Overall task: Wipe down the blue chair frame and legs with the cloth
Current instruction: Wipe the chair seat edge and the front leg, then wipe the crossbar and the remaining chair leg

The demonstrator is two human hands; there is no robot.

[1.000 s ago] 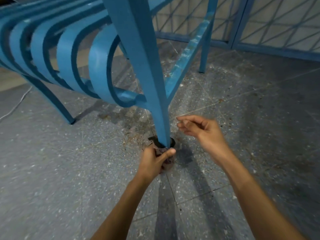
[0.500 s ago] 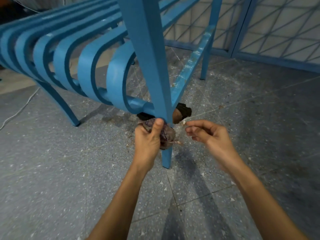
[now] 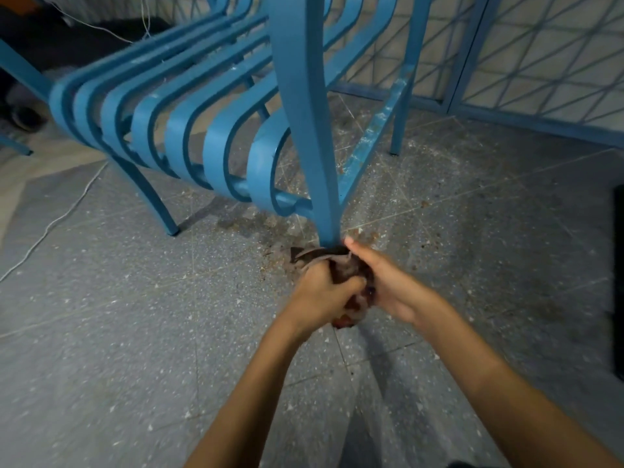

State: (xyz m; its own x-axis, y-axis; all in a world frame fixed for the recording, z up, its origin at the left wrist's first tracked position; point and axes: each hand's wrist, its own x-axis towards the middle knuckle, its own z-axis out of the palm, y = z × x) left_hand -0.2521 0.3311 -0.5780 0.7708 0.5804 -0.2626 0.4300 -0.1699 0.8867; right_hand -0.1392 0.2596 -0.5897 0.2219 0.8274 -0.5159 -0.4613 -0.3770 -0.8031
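A blue metal chair with curved slats stands on the floor ahead of me. Its near front leg runs down the middle of the view. A dark, crumpled cloth is wrapped round the bottom of that leg. My left hand grips the cloth from the left. My right hand holds the cloth from the right, its thumb up against the leg. The foot of the leg is hidden behind the cloth and my hands.
The grey speckled floor carries brownish dirt round the leg. A white cable trails across the floor at left. A blue-framed mesh panel stands behind at right. A dark object sits at the right edge.
The cloth has slid back down the leg from near the seat rail to the bottom. My right hand, free before, has closed in and now holds the cloth too.
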